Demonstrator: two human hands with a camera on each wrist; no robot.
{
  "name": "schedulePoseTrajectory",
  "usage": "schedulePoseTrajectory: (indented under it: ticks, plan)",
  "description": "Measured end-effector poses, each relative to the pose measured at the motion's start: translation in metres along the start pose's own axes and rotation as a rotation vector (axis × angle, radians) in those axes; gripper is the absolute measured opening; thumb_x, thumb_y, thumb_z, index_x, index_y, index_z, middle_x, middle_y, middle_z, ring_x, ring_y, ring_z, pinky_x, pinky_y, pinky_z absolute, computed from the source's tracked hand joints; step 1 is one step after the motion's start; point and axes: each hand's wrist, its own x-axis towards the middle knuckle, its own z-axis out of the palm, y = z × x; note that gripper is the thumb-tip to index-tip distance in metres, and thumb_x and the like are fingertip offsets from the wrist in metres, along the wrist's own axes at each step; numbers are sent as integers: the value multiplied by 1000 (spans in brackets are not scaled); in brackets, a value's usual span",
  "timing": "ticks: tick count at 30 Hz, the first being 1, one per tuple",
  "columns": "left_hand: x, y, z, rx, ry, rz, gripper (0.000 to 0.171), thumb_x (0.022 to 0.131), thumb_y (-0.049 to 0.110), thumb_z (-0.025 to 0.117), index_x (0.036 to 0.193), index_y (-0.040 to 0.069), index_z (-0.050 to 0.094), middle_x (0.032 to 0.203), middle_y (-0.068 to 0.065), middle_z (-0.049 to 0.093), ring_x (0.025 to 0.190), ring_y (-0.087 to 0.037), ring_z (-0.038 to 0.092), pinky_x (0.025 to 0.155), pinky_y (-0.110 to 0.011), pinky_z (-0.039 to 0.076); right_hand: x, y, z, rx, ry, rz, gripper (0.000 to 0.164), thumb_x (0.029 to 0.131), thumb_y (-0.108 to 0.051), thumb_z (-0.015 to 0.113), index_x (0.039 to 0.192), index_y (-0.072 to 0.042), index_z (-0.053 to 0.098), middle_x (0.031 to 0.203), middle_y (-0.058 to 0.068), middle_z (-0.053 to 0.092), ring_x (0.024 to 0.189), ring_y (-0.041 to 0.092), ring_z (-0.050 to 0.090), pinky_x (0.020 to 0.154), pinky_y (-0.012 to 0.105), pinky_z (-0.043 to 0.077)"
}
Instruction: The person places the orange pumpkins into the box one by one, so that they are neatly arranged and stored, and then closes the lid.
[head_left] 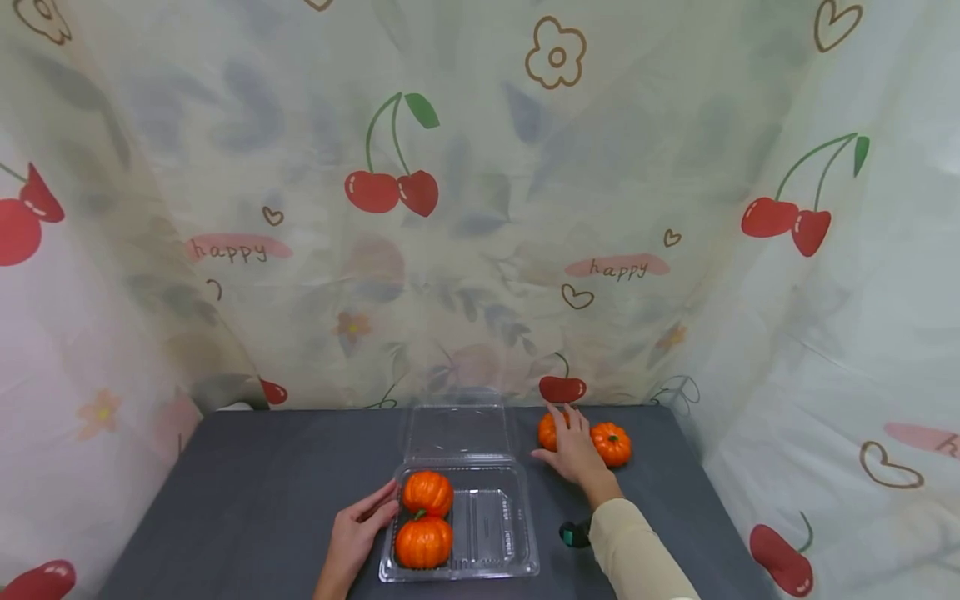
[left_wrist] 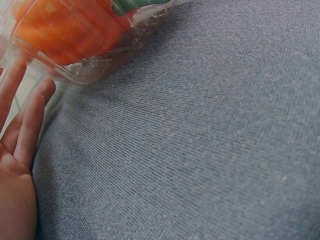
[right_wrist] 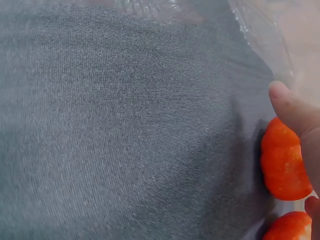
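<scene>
A clear plastic clamshell box (head_left: 487,525) lies with its lid (head_left: 457,432) folded back. Two small orange pumpkins fill its left side, one toward the back (head_left: 429,492) and one in front (head_left: 423,546). My left hand (head_left: 358,527) touches the box's left edge with fairly straight fingers. At the back right, my right hand (head_left: 576,457) reaches over a third pumpkin (head_left: 549,432), partly covering it. In the right wrist view the thumb (right_wrist: 292,107) is spread over this pumpkin (right_wrist: 284,162). Beside it is another pumpkin (head_left: 611,445).
A small black object (head_left: 573,533) with a green patch lies by the right sleeve (head_left: 633,546), partly hidden by it. Everything rests on a dark grey cloth-covered table (head_left: 277,492). Printed curtains (head_left: 480,250) hang behind and at both sides.
</scene>
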Motion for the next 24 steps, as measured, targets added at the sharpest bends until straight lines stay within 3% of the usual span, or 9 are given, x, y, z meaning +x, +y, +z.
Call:
schedulePoseTrajectory:
  ticks: [6,14,19,24]
  plan:
    - [-1,0,0,-1,0,19,49,85,29,84,129,10,72,123,-10,74,99,4,72,79,-17,59,0,3,1,10,34,-15,81,92,-35,76,157,-8,36,154,25,37,141,47,36,115,64,38]
    - [-2,3,1,-43,-19,14,48,85,25,84,130,10,71,125,-13,73,99,3,72,80,-18,59,-2,-1,2,-23,99,-41,55,99,-24,67,148,-6,48,146,23,45,133,45,43,111,58,45]
    - [-2,2,1,-38,-15,11,49,85,26,84,129,11,72,125,-13,73,99,4,72,80,-17,59,-2,-4,1,-36,128,-48,59,95,-24,73,146,-5,50,143,24,47,127,45,45,108,58,46]
    - [-1,-1,1,-32,-11,15,49,84,27,84,129,10,72,124,-12,73,100,4,72,80,-17,59,-1,-4,0,-40,95,7,74,90,-29,80,151,-5,45,146,24,45,129,44,41,112,61,41]
